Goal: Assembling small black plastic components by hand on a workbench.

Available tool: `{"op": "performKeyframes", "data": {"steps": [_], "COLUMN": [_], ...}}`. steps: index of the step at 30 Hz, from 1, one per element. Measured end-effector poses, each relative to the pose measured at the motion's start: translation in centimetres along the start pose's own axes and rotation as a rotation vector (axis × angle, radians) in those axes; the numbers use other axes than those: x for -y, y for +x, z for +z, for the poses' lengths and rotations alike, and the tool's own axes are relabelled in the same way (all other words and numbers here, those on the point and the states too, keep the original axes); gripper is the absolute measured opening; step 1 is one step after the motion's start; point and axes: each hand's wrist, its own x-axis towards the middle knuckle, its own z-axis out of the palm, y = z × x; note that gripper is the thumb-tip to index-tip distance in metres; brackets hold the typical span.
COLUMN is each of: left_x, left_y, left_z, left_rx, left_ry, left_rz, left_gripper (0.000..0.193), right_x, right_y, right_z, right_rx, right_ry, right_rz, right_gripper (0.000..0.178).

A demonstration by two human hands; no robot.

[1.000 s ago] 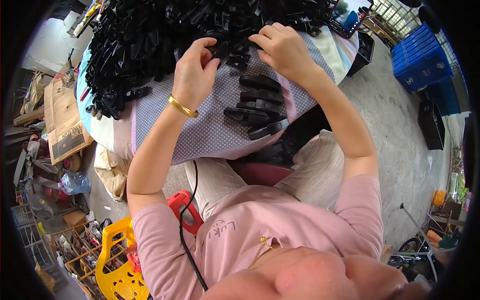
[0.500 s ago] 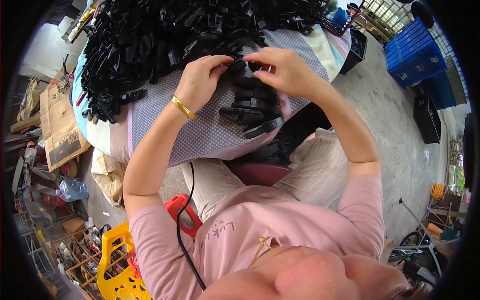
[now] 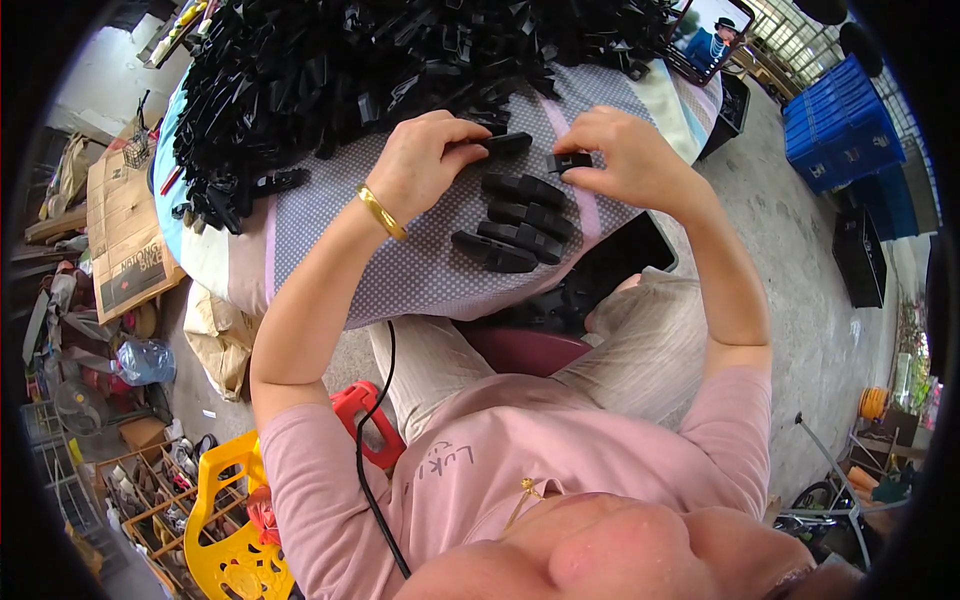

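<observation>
Over the patterned tablecloth, my left hand (image 3: 435, 150) pinches a long black plastic piece (image 3: 510, 143) between thumb and fingertips. To its right, my right hand (image 3: 625, 155) grips a smaller, blocky black plastic part (image 3: 568, 161). The two parts are held apart. Just below the hands, several elongated black plastic pieces (image 3: 528, 218) lie side by side in a short row near the table's front edge. A big heap of loose black plastic parts (image 3: 350, 70) covers the far side of the table, its near edge close to my left hand.
A phone (image 3: 708, 38) with a lit screen stands at the table's far right. Below the front edge, a black container (image 3: 625, 255) sits by my lap. Black cable (image 3: 362, 450) runs down my left side. Blue crates (image 3: 838, 120) stand at right, a yellow plastic chair (image 3: 225, 520) at lower left.
My hands have moved apart from their close position, the right one going rightward with the small part. The row below looks rearranged, and its piece nearest the front edge no longer shows there.
</observation>
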Motion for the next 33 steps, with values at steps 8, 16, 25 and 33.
{"op": "performKeyframes", "data": {"steps": [8,16,25,33], "left_x": [-0.1,-1.7,-0.4,-0.5], "left_y": [0.3,-0.2,-0.3,0.2], "left_z": [0.0,-0.6,0.4,1.3], "left_rx": [0.105,0.046,-0.042,-0.053], "left_ry": [-0.343,0.005,-0.042,-0.026], "left_rz": [-0.194,-0.02,0.006,0.088], "left_gripper": [0.018,0.015,0.018,0.019], "right_x": [1.0,-0.1,-0.1,0.1], "right_y": [1.2,1.5,1.4,2.3], "right_z": [1.7,2.6,1.0,3.2], "right_rx": [-0.206,-0.245,-0.131,-0.23], "right_ry": [0.207,0.074,0.021,0.133], "right_rz": [-0.048,-0.046,-0.048,-0.134], "right_gripper": [0.026,0.027,0.025,0.027]}}
